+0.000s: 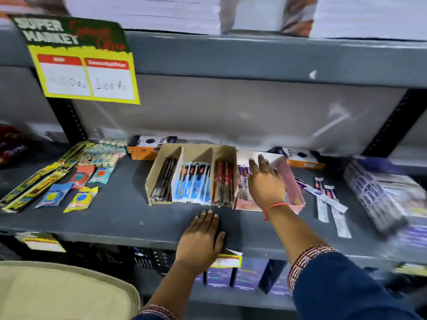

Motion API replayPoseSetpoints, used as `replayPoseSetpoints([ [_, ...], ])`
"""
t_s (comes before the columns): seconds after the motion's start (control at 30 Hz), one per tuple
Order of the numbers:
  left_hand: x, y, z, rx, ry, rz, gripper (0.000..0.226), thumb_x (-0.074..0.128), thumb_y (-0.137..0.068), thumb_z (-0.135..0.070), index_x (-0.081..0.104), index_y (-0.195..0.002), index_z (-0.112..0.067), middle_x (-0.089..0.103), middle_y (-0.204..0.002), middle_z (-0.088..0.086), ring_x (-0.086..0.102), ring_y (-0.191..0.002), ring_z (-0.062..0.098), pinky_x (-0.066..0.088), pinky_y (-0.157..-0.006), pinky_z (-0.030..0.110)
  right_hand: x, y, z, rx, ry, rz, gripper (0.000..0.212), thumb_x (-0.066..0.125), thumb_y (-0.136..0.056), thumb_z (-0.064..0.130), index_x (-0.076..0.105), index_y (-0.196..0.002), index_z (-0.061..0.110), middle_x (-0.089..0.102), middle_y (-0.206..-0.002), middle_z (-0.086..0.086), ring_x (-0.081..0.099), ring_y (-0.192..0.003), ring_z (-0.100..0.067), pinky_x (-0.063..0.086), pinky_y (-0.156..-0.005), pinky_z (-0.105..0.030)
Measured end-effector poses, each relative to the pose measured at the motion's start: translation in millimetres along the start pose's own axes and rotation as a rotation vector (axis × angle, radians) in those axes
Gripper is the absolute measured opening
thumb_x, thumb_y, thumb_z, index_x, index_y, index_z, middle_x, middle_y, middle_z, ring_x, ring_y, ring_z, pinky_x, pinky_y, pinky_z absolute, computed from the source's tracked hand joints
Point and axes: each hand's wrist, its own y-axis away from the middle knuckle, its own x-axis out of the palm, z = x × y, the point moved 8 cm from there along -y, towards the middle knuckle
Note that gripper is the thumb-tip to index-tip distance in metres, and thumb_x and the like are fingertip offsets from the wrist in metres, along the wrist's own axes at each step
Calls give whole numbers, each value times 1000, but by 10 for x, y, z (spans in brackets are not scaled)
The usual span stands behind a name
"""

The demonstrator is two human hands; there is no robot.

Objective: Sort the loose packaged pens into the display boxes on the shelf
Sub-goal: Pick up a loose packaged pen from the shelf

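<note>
At nine o'clock on the grey metal shelf [120,215] lie loose yellow and blue sachets, not mine to sort. Above them hangs a yellow price card [76,58] reading "SUPER MARKET"; the handwritten prices are too blurred to read. At centre stands the brown cardboard display box [191,179], three slots holding black, blue-white and red pen packs. My left hand [201,241] rests flat and empty at six o'clock from it, on the shelf lip. My right hand [265,181] hovers with fingers spread, holding nothing, over the pink cardboard display box [292,188]. The loose white packaged pens [328,199] lie at three o'clock from that hand, close by, long axes running roughly twelve-to-six; I judge my right hand nearer them.
</note>
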Motion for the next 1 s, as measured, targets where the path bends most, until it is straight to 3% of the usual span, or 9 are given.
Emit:
replayPoseSetpoints([
  [0.1,87,-73,-379,103,7,34,49,45,-94,-32,44,-133,-2,46,-139,16,40,-129,29,22,-110,37,42,122,-395,87,-16,25,54,37,-94,20,25,-147,11,23,-156,-15,23,-144,-27,26,-114,-43],
  [0.17,110,-109,-612,191,-1,13,47,63,-84,-32,59,-119,-1,61,-122,17,57,-113,30,43,-96,42,27,201,-629,161,-25,9,53,37,-93,18,28,-145,10,28,-154,-16,29,-141,-28,28,-112,-42],
  [0.23,146,-161,-866,272,-31,9,49,73,-77,-34,64,-113,-2,66,-116,15,62,-106,28,50,-87,43,13,280,-885,231,-23,1,51,37,-93,16,32,-142,8,35,-149,-16,34,-138,-28,31,-110,-43],
  [0.27,215,-187,-975,305,-21,52,52,68,-82,-36,59,-119,-1,61,-122,17,57,-113,29,45,-94,42,7,316,-1020,271,-31,-3,48,37,-93,16,36,-140,6,39,-146,-16,37,-136,-29,33,-109,-43],
  [0.33,327,-244,-1153,356,-16,148,59,43,-96,-41,33,-139,-1,35,-146,17,30,-135,28,12,-112,36,-16,377,-1269,356,-65,-16,41,38,-93,17,45,-132,4,50,-137,-18,45,-129,-31,37,-106,-43],
  [0.4,438,-329,-1283,399,-53,196,64,24,-98,-47,10,-145,-6,10,-155,13,5,-141,23,-14,-107,29,-22,415,-1501,435,-90,1,36,41,-91,12,51,-124,1,57,-126,-22,50,-121,-36,40,-100,-43],
  [0.5,552,-423,-1401,463,-107,250,73,22,-95,-56,-1,-146,-10,0,-156,10,-4,-141,22,-20,-102,26,10,428,-1777,522,-100,58,36,39,-86,1,54,-119,-3,62,-118,-26,56,-114,-40,44,-95,-43],
  [0.7,622,-478,-1372,491,-98,237,80,22,-89,-66,-7,-146,-17,-4,-157,3,-7,-141,16,-28,-94,19,126,338,-2041,592,-42,197,38,40,-86,6,58,-119,5,61,-124,-19,51,-120,-34,43,-97,-42],
  [1.0,600,-479,-1385,464,-91,262,80,21,-89,-66,-7,-146,-19,-4,-157,1,-8,-140,14,-30,-93,19,116,230,-2090,643,-109,146,34,44,-83,5,61,-112,5,66,-114,-18,55,-113,-35,45,-92,-42],
])
